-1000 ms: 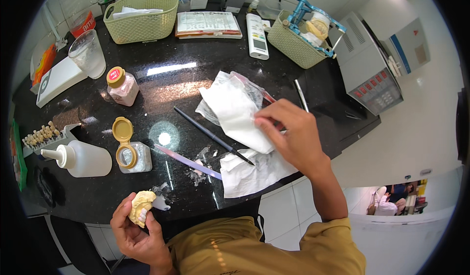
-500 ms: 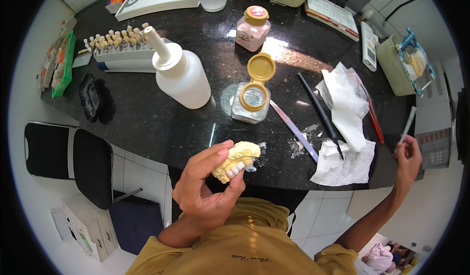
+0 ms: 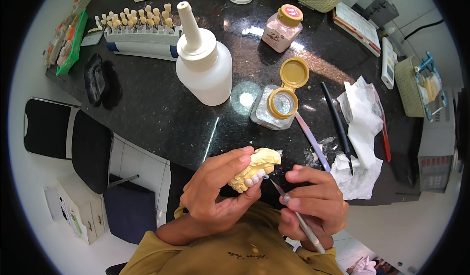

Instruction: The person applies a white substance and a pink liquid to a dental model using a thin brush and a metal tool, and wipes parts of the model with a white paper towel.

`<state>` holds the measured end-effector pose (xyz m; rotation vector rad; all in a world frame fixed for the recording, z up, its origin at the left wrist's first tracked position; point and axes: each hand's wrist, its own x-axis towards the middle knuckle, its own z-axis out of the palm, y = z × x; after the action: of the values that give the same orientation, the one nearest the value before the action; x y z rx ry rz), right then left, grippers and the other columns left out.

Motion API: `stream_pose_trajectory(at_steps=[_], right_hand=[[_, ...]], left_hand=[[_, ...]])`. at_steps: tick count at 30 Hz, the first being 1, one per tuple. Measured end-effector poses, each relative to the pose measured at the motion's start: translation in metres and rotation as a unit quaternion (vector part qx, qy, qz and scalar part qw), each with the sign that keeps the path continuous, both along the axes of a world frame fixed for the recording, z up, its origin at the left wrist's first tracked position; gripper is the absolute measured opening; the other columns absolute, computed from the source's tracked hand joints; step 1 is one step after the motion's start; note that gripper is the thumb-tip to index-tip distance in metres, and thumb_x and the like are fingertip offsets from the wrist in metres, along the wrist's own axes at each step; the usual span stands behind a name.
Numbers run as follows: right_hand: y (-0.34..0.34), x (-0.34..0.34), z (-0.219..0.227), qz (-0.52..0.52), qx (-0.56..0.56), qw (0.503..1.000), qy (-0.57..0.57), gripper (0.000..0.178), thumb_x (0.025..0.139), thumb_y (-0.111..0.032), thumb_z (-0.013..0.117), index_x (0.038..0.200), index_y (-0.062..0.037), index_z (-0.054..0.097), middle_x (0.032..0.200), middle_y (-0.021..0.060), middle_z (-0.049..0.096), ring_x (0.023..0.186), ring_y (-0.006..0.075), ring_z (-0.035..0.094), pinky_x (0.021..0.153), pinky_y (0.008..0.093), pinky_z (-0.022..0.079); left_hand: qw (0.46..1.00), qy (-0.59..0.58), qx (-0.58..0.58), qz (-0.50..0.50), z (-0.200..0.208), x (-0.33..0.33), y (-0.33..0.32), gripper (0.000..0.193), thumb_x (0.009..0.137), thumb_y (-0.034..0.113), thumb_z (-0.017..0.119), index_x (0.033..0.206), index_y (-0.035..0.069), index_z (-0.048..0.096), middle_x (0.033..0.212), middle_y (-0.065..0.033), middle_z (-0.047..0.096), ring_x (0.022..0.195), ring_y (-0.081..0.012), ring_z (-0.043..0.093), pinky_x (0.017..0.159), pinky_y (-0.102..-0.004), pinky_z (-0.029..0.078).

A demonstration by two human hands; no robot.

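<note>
Between the thumb and fingers of my left hand (image 3: 215,189) is a yellow dental model (image 3: 258,165) with several white teeth along its lower side. My right hand (image 3: 316,201) grips a slim craft knife (image 3: 304,226) like a pen, its pointed blade aimed up and left. The blade tip is close beside the white teeth; whether it touches them I cannot tell. Beyond my hands stands a clear jar (image 3: 272,109) with its gold flip lid raised. A white squeeze bottle (image 3: 208,77) with a long nozzle is to its left.
At the right lie a purple stick tool (image 3: 313,142), a black pen-like tool (image 3: 337,121), crumpled white tissue (image 3: 361,121) and a red-handled tool (image 3: 384,130). Farther back are a pink powder jar (image 3: 281,33), a tooth shade guide (image 3: 139,35) and a black dish (image 3: 94,79).
My right hand has come from the far right table edge to beside the model, bringing the knife with it. The view has shifted, and my left hand still holds the model.
</note>
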<state>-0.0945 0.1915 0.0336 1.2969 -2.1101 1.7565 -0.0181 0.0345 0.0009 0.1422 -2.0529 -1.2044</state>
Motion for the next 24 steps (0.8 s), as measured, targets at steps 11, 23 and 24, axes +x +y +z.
stream_pose_trajectory(at_steps=[11,23,24], right_hand=[[-0.0045,-0.001,-0.0048,0.007,-0.011,0.998,-0.057,0.022,0.069,0.001,0.08,0.081,-0.0007,0.061,0.077,0.0123,0.069,0.104,0.0461,0.066,0.093,0.0552,0.052],[-0.0089,-0.003,-0.005,0.009,0.005,1.0,-0.026,0.02,0.067,0.001,0.078,0.076,-0.0024,0.06,0.071,0.0101,0.068,0.1,0.0426,0.069,0.089,0.052,0.055],[-0.0091,-0.003,-0.0054,0.009,0.007,1.0,-0.025,0.02,0.068,0.001,0.078,0.076,-0.0024,0.06,0.07,0.0102,0.068,0.1,0.0426,0.069,0.089,0.0519,0.055]], left_hand=[[1.0,0.012,-0.01,-0.004,-0.0011,-0.0018,0.0001,0.044,0.071,0.001,0.082,0.11,-0.001,0.061,0.104,-0.0207,0.069,0.089,-0.0284,0.071,0.073,-0.0317,0.06],[0.999,-0.004,-0.021,-0.037,-0.0048,0.0037,-0.0014,0.049,0.074,-0.005,0.078,0.117,-0.004,0.054,0.113,-0.0266,0.06,0.097,-0.0273,0.068,0.079,-0.0323,0.059],[0.999,-0.002,-0.018,-0.037,-0.0058,0.0039,-0.0011,0.049,0.075,-0.004,0.078,0.117,-0.004,0.053,0.113,-0.0267,0.06,0.097,-0.0272,0.068,0.079,-0.0322,0.059]])
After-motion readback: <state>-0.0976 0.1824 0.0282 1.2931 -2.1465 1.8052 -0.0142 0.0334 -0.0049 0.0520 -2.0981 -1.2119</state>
